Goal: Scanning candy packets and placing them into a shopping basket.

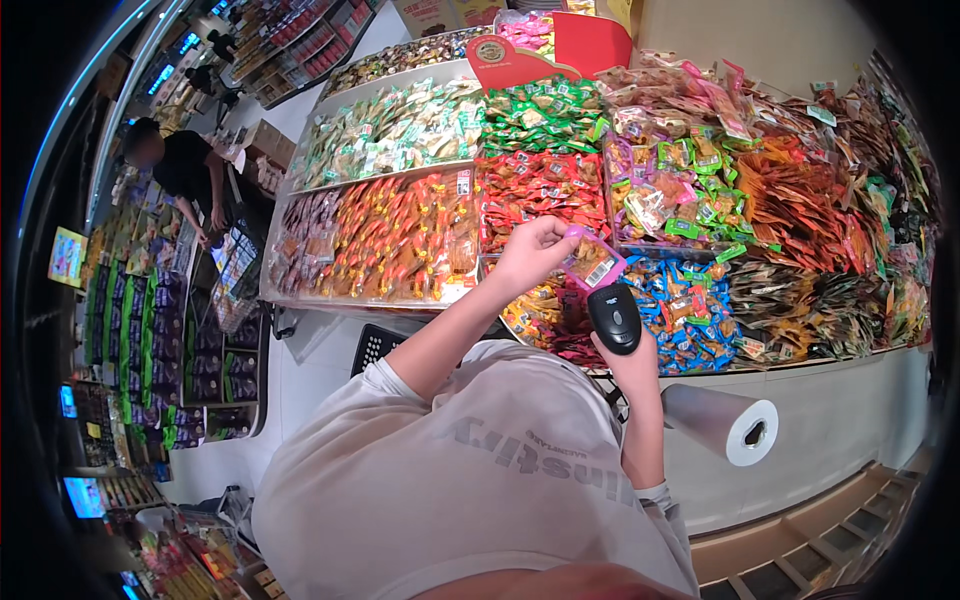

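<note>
Between the thumb and fingers of my left hand point(536, 251) is a small snack packet point(590, 259) with a purple-pink border. Its face bears a barcode and turns up towards me. My right hand point(630, 367) grips a black handheld barcode scanner point(615, 319), whose front end is right at the packet's lower edge. Below both hands lie bins of wrapped snacks: red packets point(536, 187) beyond my left hand, yellow packets point(531, 311) under my left wrist, and blue packets point(679, 315) to the right of the scanner.
A roll of clear plastic bags point(720, 424) hangs at the display's front, right of my body. Orange packets point(405, 232) and green-white packets point(390, 135) fill the left bins. A red sign point(517, 64) stands at the back. Another person point(187, 172) stands left beside a shopping cart point(236, 277).
</note>
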Action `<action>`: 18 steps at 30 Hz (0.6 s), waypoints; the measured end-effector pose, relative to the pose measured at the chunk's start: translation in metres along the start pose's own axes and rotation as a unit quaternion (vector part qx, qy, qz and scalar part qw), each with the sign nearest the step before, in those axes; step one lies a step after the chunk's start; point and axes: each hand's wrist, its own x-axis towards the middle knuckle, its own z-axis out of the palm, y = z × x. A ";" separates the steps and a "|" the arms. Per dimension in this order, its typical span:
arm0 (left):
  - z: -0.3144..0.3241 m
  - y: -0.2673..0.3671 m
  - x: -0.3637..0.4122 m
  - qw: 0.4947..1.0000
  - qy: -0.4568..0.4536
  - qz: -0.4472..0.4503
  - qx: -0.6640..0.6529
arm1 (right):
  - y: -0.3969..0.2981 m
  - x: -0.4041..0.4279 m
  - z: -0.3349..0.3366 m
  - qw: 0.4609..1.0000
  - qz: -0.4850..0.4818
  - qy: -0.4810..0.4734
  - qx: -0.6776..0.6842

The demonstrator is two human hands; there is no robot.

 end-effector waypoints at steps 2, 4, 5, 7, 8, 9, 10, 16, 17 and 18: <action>-0.012 -0.006 -0.005 1.000 -0.003 0.007 -0.015 | 0.003 0.000 0.001 1.000 0.000 0.004 0.009; -0.040 -0.014 -0.015 0.999 -0.037 -0.023 -0.007 | -0.001 -0.001 0.002 1.000 0.014 0.009 0.023; -0.061 -0.011 -0.024 0.997 -0.066 -0.045 -0.003 | -0.003 0.000 0.002 0.999 0.019 0.009 0.029; -0.116 -0.018 -0.048 0.982 -0.111 -0.133 0.068 | 0.000 0.000 0.002 0.999 0.022 0.008 0.034; -0.146 -0.028 -0.060 0.975 -0.092 -0.190 0.074 | 0.004 0.000 0.003 0.999 0.021 0.011 0.034; -0.178 -0.044 -0.074 0.963 -0.073 -0.248 0.079 | 0.008 0.000 0.004 0.999 0.021 0.014 0.035; -0.216 -0.075 -0.094 0.942 -0.056 -0.286 0.164 | 0.010 -0.001 0.004 0.999 0.025 0.007 0.035; -0.346 -0.227 -0.256 0.657 -0.050 -0.538 0.526 | 0.010 0.009 0.010 0.999 0.030 -0.013 0.029; -0.382 -0.255 -0.302 0.664 0.009 -0.525 0.531 | 0.008 0.010 0.006 0.998 0.030 -0.018 0.051; -0.403 -0.269 -0.336 0.672 0.069 -0.510 0.533 | 0.009 0.012 0.005 0.997 0.028 -0.024 0.070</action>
